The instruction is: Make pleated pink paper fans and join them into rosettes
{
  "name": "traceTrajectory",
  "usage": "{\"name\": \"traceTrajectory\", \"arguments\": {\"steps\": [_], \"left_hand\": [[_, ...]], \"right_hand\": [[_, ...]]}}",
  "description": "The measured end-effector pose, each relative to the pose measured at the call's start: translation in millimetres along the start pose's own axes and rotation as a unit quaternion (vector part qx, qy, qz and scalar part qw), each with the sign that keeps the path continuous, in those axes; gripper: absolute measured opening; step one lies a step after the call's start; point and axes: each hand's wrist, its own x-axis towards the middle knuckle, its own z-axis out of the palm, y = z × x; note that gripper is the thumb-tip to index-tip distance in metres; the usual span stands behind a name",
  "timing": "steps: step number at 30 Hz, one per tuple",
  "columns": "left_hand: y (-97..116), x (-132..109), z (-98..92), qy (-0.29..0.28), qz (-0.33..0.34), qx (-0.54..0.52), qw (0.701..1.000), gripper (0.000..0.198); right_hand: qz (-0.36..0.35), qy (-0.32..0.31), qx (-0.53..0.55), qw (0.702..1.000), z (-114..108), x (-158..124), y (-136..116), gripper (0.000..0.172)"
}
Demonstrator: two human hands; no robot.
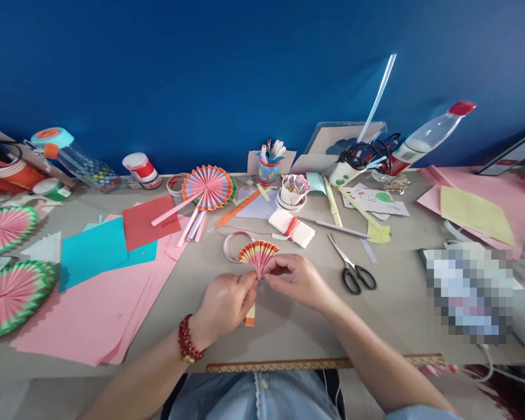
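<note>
A small pleated paper fan [259, 255] in orange, yellow and pink spreads upward from between my two hands. My left hand [230, 303] has its thumb and fingers closed on the fan's narrow base. Opposite it, my right hand [295, 279] pinches the same base from the right, its fingertips close to the left ones. Below my left fingers a yellow and orange paper end [250, 315] sticks out. Just behind the fan lies a roll of tape [236, 245]. Beyond it is a white block wound with red thread [291, 227].
Black-handled scissors [353, 273] lie right of my hands. Pink paper sheets [87, 318] and blue paper [94, 248] cover the left side. A finished round fan [209, 188], a pen cup [268, 171] and a tilted bottle [424, 140] stand toward the blue wall. A phone-like blurred item [468, 294] is at right.
</note>
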Motion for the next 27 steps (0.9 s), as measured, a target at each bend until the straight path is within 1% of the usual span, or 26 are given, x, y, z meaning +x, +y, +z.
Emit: {"name": "traceTrajectory", "arguments": {"steps": [4, 10, 12, 16, 19, 21, 24, 27], "left_hand": [[0.0, -0.4, 1.0, 0.017, 0.014, 0.046, 0.999, 0.018], [1.0, 0.6, 0.9, 0.013, 0.012, 0.045, 0.999, 0.018], [1.2, 0.5, 0.3, 0.004, 0.002, 0.018, 1.000, 0.019], [1.3, 0.9, -2.7, -0.027, -0.027, -0.086, 0.996, 0.022], [0.9, 1.9, -5.9, -0.032, -0.048, -0.143, 0.988, 0.023], [0.4, 2.3, -7.4, -0.030, -0.055, -0.157, 0.986, 0.025], [-0.4, 1.9, -6.7, -0.017, -0.041, -0.122, 0.992, 0.025], [-1.2, 1.0, -3.2, 0.006, -0.013, -0.044, 0.999, 0.022]], "right_hand": [[0.003, 0.006, -0.004, 1.000, 1.1, -0.4, -0.5, 0.011], [0.003, 0.020, -0.030, 0.999, 2.9, -0.1, -1.4, 0.013], [0.003, 0.025, -0.038, 0.999, 3.3, 0.3, -1.2, 0.013], [0.008, 0.027, -0.043, 0.999, 2.3, 0.4, 1.0, 0.013], [0.005, 0.024, -0.013, 1.000, 0.4, 0.1, 2.5, 0.014], [0.000, 0.023, 0.003, 1.000, -0.8, 0.3, 2.2, 0.014], [-0.014, 0.022, -0.001, 1.000, -1.2, 0.7, -0.3, 0.013], [-0.016, 0.030, -0.022, 0.999, -0.7, 0.2, -3.0, 0.012]]}}
